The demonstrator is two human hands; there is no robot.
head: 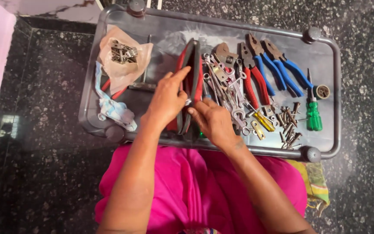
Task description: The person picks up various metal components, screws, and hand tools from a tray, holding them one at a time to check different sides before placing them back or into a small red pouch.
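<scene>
Two hands hold a red pouch (190, 82) standing on edge at the middle of the grey tray (325, 56). The left hand (166, 100) grips its left side, fingers curled over the rim. The right hand (213, 120) pinches its near end. A brown paper packet (124, 58) of metal parts lies at the tray's far left corner.

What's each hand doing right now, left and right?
Left hand: gripping the red zip pouch, standing on edge.
Right hand: fingers pinching the pouch's lower end.
</scene>
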